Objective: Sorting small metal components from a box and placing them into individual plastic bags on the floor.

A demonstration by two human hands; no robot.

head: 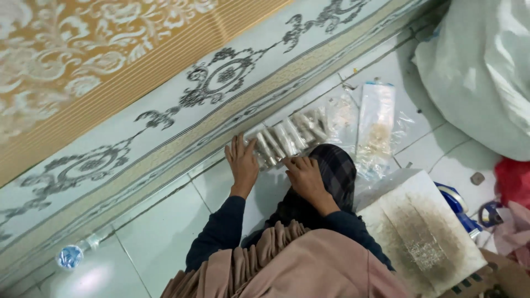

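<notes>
A row of small clear packets (287,138) with pale filling lies on the white tiled floor along the carpet's border. My left hand (243,163) lies flat with fingers spread, pressed against the row's left end. My right hand (303,176) sits at the row's near side, fingers curled down onto a packet there. A dark plaid cloth (337,171) lies just under and beside my right hand. Both arms wear dark sleeves, and a pinkish-beige garment (298,265) fills the bottom of the view.
A patterned carpet (165,99) covers the left. Clear plastic bags (375,127) lie beyond the row. A stained white board (419,232), blue tape rolls (458,204), red cloth (513,182), a big white sack (486,72) and a water bottle (72,256) surround me.
</notes>
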